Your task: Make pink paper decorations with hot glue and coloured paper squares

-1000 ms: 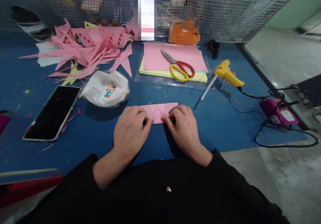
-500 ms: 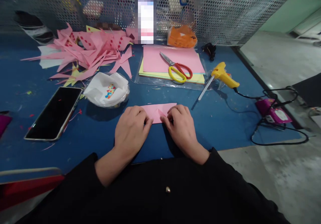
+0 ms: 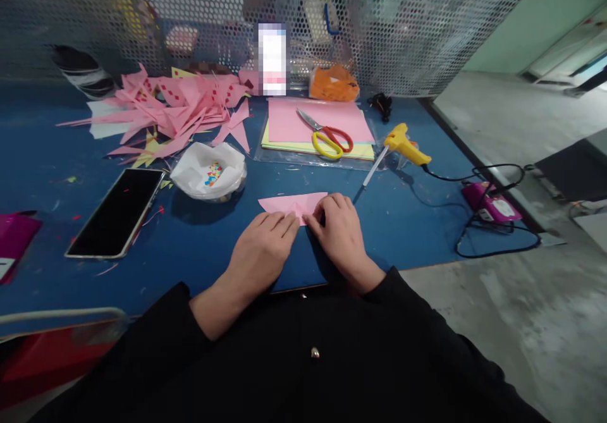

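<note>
A folded strip of pink paper lies on the blue table in front of me, with a small raised fold near its middle. My left hand has its fingers closed together over the paper's lower left edge, the tips near that fold; its thumb is hidden. On the right, my right hand pinches the paper's lower right part between thumb and curled fingers. Beyond the paper lie scissors with one red and one yellow handle, on stacked pink and yellow sheets.
To the left stand a paper-lined bowl with small coloured bits and a dark phone. Pink cut paper is heaped behind. At right are a yellow glue gun, its black cord and a magenta power block. A perforated metal panel closes the back.
My left hand has moved right along the paper towards its middle, uncovering the left end. The right hand keeps its pinch. The camera view has shifted slightly.
</note>
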{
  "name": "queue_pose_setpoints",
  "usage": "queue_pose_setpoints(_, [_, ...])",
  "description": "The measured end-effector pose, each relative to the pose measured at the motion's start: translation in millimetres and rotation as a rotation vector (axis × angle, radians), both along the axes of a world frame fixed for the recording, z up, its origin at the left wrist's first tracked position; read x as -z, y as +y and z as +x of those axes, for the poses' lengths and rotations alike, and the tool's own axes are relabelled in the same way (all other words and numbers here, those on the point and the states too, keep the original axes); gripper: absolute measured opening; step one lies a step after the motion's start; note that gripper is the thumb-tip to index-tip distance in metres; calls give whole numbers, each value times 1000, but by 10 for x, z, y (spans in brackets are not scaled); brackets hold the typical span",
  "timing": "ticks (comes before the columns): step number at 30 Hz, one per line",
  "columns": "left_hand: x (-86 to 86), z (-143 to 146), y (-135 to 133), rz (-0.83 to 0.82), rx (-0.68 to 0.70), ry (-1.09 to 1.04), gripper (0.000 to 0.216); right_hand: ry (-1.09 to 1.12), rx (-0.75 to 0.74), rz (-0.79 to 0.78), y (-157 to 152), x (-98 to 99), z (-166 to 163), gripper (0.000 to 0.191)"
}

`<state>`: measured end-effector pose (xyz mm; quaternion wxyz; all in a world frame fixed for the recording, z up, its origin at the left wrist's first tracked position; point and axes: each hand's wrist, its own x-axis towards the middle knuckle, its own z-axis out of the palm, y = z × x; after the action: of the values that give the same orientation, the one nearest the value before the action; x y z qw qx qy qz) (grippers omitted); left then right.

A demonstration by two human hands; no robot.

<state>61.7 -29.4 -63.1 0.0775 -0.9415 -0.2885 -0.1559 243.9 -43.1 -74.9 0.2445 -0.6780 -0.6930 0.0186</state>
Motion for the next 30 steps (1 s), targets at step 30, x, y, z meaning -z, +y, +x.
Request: queue_pose_setpoints(30, [-123,-132,-57,-419,-184,-245,36,-590,-518,58,-90,-186,-87,22])
